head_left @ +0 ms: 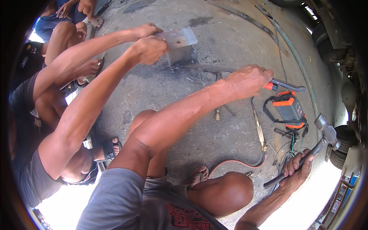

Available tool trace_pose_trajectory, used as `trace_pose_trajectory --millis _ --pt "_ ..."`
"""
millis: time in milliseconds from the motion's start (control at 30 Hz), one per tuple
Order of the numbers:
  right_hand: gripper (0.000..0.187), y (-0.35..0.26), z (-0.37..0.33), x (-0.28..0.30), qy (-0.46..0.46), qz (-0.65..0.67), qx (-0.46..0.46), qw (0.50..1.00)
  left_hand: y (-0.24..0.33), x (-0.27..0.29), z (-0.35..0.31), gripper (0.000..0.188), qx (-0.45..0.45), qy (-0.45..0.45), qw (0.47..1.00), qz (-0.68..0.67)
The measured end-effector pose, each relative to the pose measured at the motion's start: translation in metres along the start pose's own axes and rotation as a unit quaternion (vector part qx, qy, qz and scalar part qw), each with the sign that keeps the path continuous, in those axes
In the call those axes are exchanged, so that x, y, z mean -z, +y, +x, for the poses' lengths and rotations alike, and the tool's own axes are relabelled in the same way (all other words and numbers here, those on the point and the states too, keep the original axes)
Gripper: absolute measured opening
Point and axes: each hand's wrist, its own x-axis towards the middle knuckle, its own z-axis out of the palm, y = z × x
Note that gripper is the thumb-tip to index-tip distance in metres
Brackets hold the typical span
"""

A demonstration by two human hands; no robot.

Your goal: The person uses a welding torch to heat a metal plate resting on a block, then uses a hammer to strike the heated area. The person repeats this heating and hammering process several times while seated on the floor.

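My left hand (248, 80) is closed around a long dark tool with a red and black handle (285, 86); its thin rod (203, 69) reaches left toward a small metal box (180, 55) on the concrete. My right hand (296, 171) grips the shaft of a steel hammer (326, 132), head raised at the right. A co-worker crouching on my left holds a flat grey metal plate (177, 37) on top of the box with both hands (147, 48). My bare knees are below.
An orange and black welding machine (289, 109) with cables sits on the concrete at the right. A brass torch (260, 130) with a red hose (237, 163) lies near my knee. A green hose (295, 57) curves along the right, beside a vehicle wheel (341, 155). Another person (73, 15) sits at top left.
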Motion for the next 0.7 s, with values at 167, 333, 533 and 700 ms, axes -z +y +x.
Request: trace_pose_trajectory --millis 167,333,533,700 --pt "0.035 -0.022 -0.001 0.011 -0.02 0.032 0.026 0.999 -0.006 -0.015 0.003 0.021 -0.004 0.0 1.0 0.0" --pt "0.036 -0.048 0.025 0.003 0.021 0.087 0.215 0.973 -0.007 -0.008 -0.001 0.023 0.015 -0.025 1.0 -0.003" --pt "0.046 -0.02 0.025 -0.037 -0.073 -0.164 -0.059 0.982 0.0 -0.006 -0.005 0.025 0.017 -0.016 1.0 -0.011" --pt "0.042 -0.008 0.013 0.001 0.016 -0.081 -0.072 0.994 -0.006 -0.011 -0.011 0.023 0.014 -0.038 0.999 0.01"
